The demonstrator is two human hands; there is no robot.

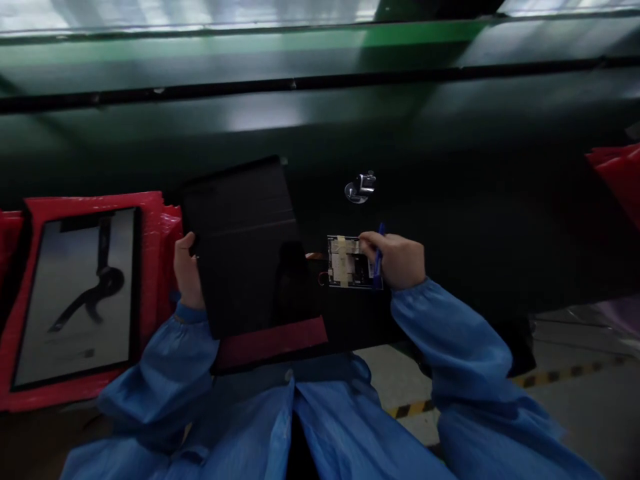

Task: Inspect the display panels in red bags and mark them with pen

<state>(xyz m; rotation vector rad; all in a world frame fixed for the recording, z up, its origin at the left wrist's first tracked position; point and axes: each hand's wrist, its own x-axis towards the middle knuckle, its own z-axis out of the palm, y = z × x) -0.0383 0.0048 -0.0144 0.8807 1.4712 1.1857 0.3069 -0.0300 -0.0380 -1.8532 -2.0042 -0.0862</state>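
Observation:
My left hand (189,275) is closed on the left edge of a dark, glossy flat screen panel (245,247), which leans at a slant. The fingers behind the panel are hidden. At the right, my right hand (400,259) pinches the upper right part of a small circuit board (344,261) with strips of yellowish tape across it. A slim blue pen-like tool (379,257) is also in that hand, upright between the fingers. An orange ribbon cable (315,256) and a thin red wire reach from the board toward the panel.
A clear suction cup with a metal clamp (361,187) sits beyond the board. To the left, a screen with a printed picture (80,293) lies on red wrapping (153,267). Red strip (280,341) lies near the front edge. More red wrapping (617,173) is far right.

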